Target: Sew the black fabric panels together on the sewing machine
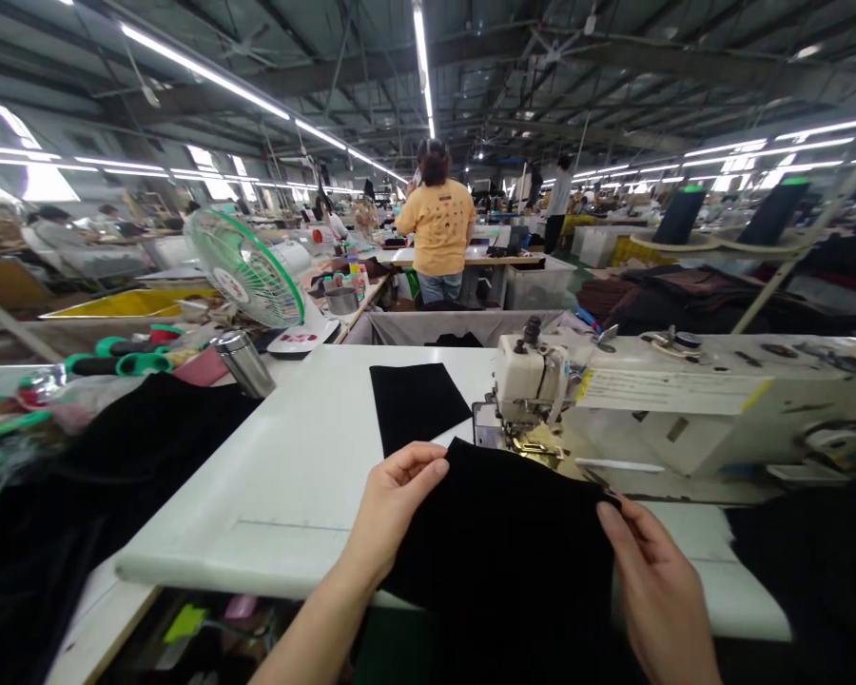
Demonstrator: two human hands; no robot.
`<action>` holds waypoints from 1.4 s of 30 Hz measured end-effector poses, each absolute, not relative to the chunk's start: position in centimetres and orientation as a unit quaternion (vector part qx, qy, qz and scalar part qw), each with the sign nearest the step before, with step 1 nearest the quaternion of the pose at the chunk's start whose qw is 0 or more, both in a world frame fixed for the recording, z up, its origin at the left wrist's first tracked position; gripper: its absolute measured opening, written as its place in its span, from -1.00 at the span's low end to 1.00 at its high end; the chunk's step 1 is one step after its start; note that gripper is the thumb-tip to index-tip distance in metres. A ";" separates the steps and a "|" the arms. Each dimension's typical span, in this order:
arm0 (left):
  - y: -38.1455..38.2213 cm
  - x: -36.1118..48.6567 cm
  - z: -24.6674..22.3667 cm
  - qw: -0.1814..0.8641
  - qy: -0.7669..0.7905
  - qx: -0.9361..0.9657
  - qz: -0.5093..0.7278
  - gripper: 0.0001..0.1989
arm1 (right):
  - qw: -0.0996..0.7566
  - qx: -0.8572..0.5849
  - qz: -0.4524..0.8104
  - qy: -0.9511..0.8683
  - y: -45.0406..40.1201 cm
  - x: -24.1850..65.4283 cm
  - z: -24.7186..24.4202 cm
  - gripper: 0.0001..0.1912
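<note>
My left hand (392, 499) grips the left edge of a black fabric piece (506, 533) that lies over the front of the white table (292, 466). On the piece's right edge, my right hand (656, 580) pinches the cloth. The far edge of the fabric reaches the needle area of the white sewing machine (677, 404). A second, smaller black fabric piece (414, 404) lies flat on the table behind my left hand.
A heap of black cloth (114, 447) lies at the left, with a metal flask (243, 362), green-ended thread cones (118, 363) and a green desk fan (246, 271) behind it. A person in a yellow shirt (438, 228) stands at a far bench. Dark cloth piles (713, 295) sit at right.
</note>
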State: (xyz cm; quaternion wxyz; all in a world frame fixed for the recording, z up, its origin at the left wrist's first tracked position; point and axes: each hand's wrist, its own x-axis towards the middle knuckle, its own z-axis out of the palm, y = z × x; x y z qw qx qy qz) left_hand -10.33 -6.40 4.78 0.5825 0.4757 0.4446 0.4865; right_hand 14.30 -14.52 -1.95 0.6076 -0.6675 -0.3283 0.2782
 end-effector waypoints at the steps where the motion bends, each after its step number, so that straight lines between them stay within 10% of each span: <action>1: -6.5 -10.4 5.0 0.572 0.447 0.478 0.495 -0.76 | 0.604 -0.676 0.267 -0.326 -14.8 14.4 -1.8 -0.43; 42: -7.1 -9.7 6.6 0.486 0.476 0.470 0.562 -0.84 | 0.648 -0.642 0.277 -0.303 -14.6 16.2 -0.9 -0.53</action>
